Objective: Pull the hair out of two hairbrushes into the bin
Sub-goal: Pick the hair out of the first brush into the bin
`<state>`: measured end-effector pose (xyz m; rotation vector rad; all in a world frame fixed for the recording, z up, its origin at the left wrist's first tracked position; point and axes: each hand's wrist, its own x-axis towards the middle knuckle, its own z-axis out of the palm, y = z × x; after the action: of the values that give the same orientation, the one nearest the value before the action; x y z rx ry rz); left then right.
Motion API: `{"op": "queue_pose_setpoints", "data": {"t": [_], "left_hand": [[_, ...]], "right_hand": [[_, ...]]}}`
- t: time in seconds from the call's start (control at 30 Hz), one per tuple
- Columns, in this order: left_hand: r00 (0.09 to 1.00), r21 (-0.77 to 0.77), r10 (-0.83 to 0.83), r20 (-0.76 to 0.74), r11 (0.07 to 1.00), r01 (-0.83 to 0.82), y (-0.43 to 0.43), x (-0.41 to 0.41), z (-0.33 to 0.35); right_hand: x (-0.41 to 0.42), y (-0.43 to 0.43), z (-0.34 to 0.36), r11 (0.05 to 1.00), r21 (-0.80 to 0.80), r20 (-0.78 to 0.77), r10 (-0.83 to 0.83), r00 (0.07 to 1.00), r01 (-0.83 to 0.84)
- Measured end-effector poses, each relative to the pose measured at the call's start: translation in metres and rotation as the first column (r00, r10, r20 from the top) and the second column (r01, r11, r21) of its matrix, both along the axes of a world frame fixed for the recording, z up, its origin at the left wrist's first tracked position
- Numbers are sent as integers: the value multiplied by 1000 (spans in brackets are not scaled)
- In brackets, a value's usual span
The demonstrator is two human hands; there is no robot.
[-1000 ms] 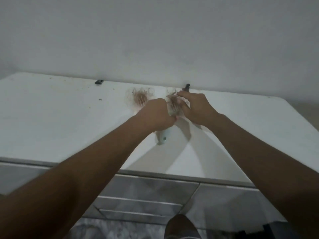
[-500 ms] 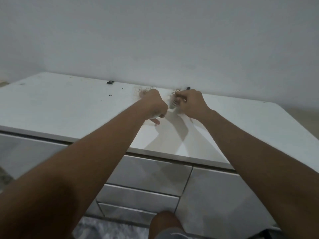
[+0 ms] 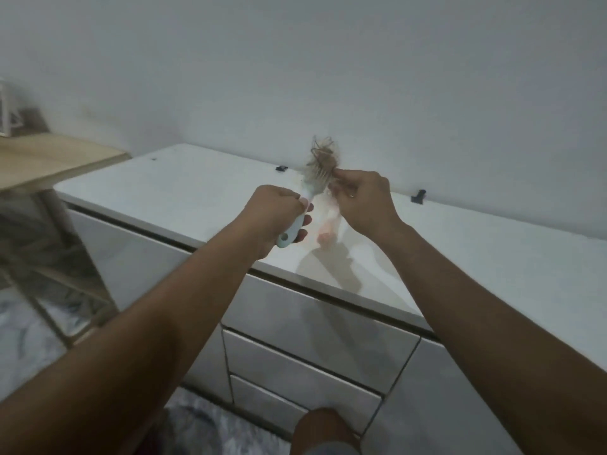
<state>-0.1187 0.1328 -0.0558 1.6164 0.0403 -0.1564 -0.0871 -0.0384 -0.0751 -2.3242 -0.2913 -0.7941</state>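
The blue-green hairbrush (image 3: 312, 183) is held up in the air over the white cabinet top (image 3: 164, 192). Its handle is gripped by the left hand (image 3: 272, 218), with the fingers curled tight round it, and the end of the handle sticks out below that hand. The brush head is tipped up and away, above the left hand and just beside the right hand (image 3: 364, 198). A fluffy clump of light brown hair (image 3: 323, 152) is stuck in the bristles and puffs out over the top of the brush. Some of this hair is pinched at the side of the brush head by the thumb and fingertips of the right hand. Just below the right hand, a pale thing with a pink end (image 3: 325, 237) is lying on the cabinet top, too blurry to be told for sure. A small black clip (image 3: 281, 168) is seen by the wall past the left hand, and another black clip (image 3: 417, 195) past the right hand. Drawers (image 3: 312, 356) are seen under both arms.
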Motion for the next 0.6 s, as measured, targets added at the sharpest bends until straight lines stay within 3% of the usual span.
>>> {"op": "queue_pose_setpoints", "data": {"t": [0.2,0.6], "left_hand": [[995,-109,91,-51,989,-96,96,-37,-19],[946,-191,273,-176,933,-305,285,-97,-102]], "right_hand": [[-8,98,-12,954,187,17,235,972,-234],[-24,298,-101,874,224,-26,447,894,-431]]}}
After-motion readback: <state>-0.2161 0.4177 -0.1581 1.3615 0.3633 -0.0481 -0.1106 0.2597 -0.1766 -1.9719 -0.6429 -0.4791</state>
